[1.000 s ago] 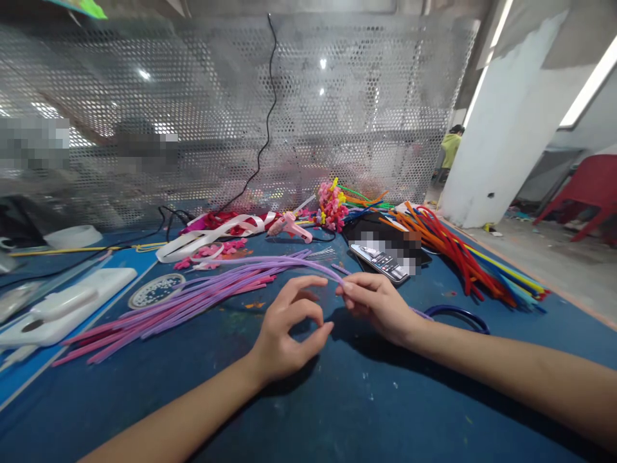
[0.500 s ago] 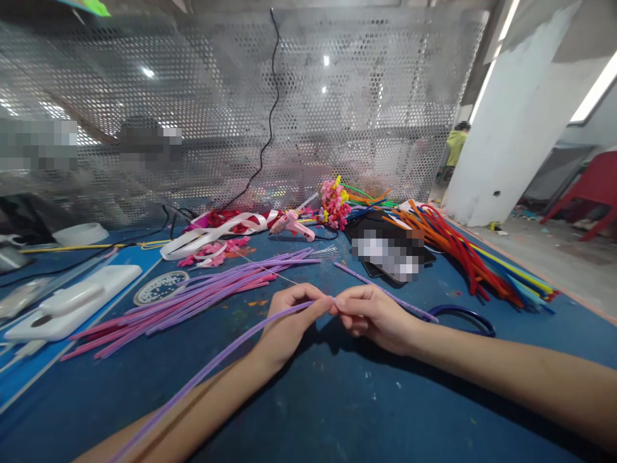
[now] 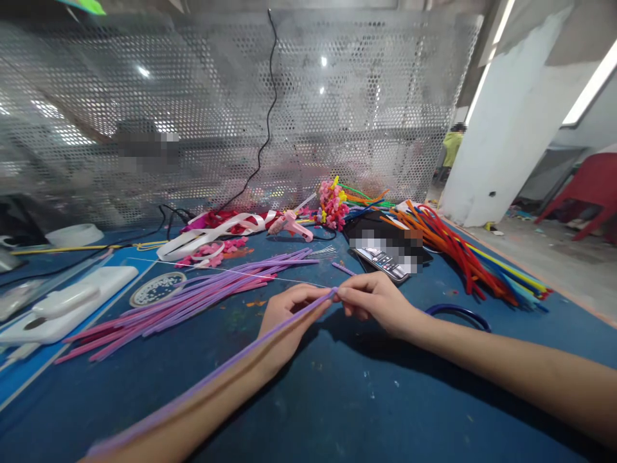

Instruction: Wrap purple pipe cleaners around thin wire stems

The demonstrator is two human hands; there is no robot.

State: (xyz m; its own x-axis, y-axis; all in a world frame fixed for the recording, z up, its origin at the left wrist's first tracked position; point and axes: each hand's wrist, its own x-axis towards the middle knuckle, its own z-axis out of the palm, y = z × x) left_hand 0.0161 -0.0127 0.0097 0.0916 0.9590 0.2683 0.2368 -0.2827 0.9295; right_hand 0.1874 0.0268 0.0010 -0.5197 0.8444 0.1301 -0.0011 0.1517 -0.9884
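Note:
My left hand (image 3: 292,319) pinches a long purple pipe cleaner (image 3: 226,366), which slants down to the lower left across my forearm. Its upper end meets the fingertips of my right hand (image 3: 373,299), closed on it from the other side. From the fingertips a thin wire (image 3: 231,271) stretches left above a bundle of purple and pink pipe cleaners (image 3: 193,299). The wire's hold inside the fingers is hidden. Behind my right hand shows the tip of a purple textured strip (image 3: 343,269); the rest is covered.
A phone (image 3: 385,262) lies on a dark tablet-like slab, left of red, orange and blue pipe cleaners (image 3: 475,257). Farther back are a pink glue gun (image 3: 290,225), white ribbon (image 3: 216,235) and a pink flower cluster (image 3: 332,204). A dark blue loop (image 3: 460,310) lies beside my right forearm.
The pipe cleaner has become straighter and closer to my left forearm. The wire now reaches much farther left. My right hand has shifted slightly up and left, covering most of the purple strip.

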